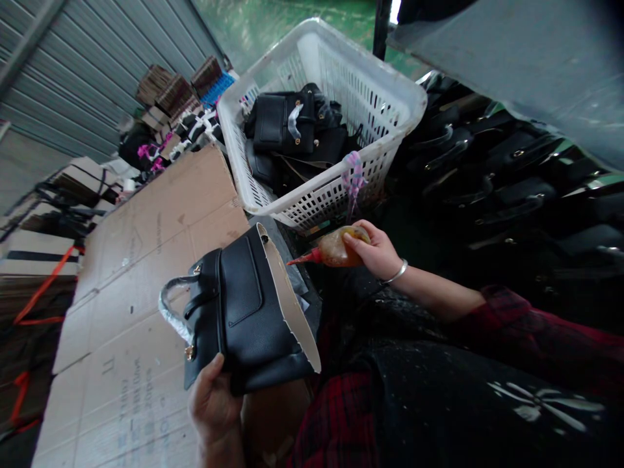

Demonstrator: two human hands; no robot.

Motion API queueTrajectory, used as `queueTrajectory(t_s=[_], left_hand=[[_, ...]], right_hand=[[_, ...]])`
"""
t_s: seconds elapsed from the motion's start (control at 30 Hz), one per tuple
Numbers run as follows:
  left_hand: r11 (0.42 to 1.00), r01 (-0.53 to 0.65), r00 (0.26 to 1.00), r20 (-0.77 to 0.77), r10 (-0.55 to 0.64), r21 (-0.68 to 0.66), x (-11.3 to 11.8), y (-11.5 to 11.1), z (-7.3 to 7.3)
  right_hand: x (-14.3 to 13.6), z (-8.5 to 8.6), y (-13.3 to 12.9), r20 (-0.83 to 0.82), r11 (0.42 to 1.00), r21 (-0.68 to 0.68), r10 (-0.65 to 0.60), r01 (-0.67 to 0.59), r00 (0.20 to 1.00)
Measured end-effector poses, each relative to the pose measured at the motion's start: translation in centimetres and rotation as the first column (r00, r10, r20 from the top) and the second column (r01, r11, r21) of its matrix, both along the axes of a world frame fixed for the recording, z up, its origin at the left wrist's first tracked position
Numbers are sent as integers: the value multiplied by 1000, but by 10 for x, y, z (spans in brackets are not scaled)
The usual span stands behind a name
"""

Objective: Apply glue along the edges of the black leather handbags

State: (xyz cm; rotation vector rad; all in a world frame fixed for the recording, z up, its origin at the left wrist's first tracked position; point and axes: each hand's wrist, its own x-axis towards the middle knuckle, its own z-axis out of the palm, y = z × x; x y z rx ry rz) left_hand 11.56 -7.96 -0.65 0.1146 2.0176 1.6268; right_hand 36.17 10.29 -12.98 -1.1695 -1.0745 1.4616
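My left hand [214, 403] grips a black handbag [244, 299] by its near side, thumb on top and the other fingers hidden beneath. The bag lies tilted over the cardboard, its plastic-wrapped handle [173, 305] pointing left. A raw beige edge [290, 299] runs along its right end. In my right hand [375, 250] is a squeeze bottle [341, 250] with amber liquid inside. Its red nozzle points left, and the tip is close to the beige edge; I cannot tell whether they touch.
Flattened cardboard [146, 260] covers the worktable. Beyond the bag stands a white plastic basket [312, 208] with several black bags inside. Many more black bags [507, 169] lie at the right. Stacked bundles and boxes [88, 179] crowd the far left.
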Motion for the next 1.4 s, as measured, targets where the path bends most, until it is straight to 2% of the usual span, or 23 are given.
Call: queueTrajectory(t_s=[0.1, 0.37, 0.53, 0.9, 1.0, 1.2, 1.27, 1.4], left_hand=[[994, -110, 990, 94, 109, 6, 3, 5, 4], [997, -70, 993, 94, 72, -25, 2, 6, 3], [996, -91, 989, 113, 91, -2, 1, 7, 6], [995, -103, 989, 103, 103, 0, 2, 12, 1], [995, -94, 989, 116, 90, 29, 4, 11, 3], [995, -90, 988, 126, 85, 34, 4, 11, 3], [997, -69, 990, 123, 64, 40, 3, 10, 3], [994, -81, 985, 160, 68, 74, 2, 8, 3]], right_hand=[[2, 2, 2, 7, 1000, -9, -27, 27, 1000], [-6, 1, 1, -57, 989, -47, 137, -139, 989], [6, 3, -10, -67, 958, -77, 271, -276, 960], [30, 9, -47, -30, 916, -83, 391, -392, 920], [32, 10, -48, 9, 926, -53, 374, -373, 927], [29, 13, -41, 101, 975, 57, 209, -216, 973], [29, 14, -41, 110, 972, 79, 212, -221, 971], [35, 12, -47, 102, 947, 35, 315, -320, 944]])
